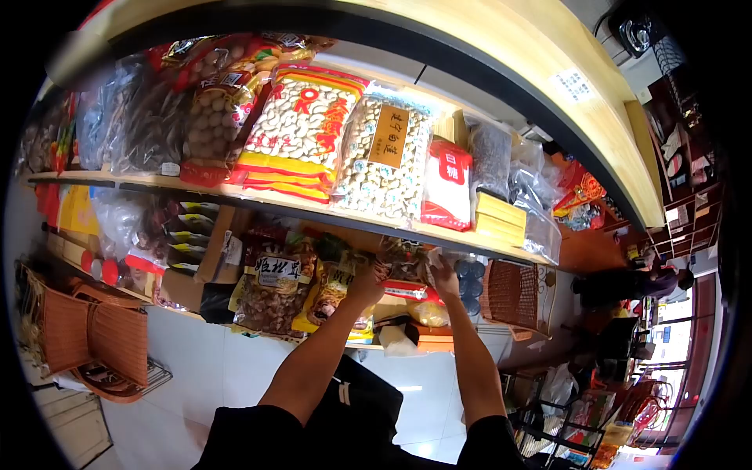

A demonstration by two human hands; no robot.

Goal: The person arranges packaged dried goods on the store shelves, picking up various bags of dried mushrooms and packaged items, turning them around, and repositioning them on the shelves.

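Both arms reach to the lower shelf. My left hand (368,286) is closed on the left side of a clear bag with dark contents and a red-and-white lower edge (406,291). On that bag's right side, my right hand (442,276) grips its edge. Left of my left hand stand a yellow-trimmed bag (330,291) and a bag of brown dried goods with a white label (274,283). Below my right hand lies a yellow packet (428,313) above an orange box (435,338). Dark round lids (471,286) are just to the right.
The upper shelf (298,205) holds nut bags (305,117), a white-and-red packet (449,184) and a yellow stack (500,219). Wicker baskets stand right (513,294) and lower left (94,333). A person in dark clothes (627,287) is at the far right.
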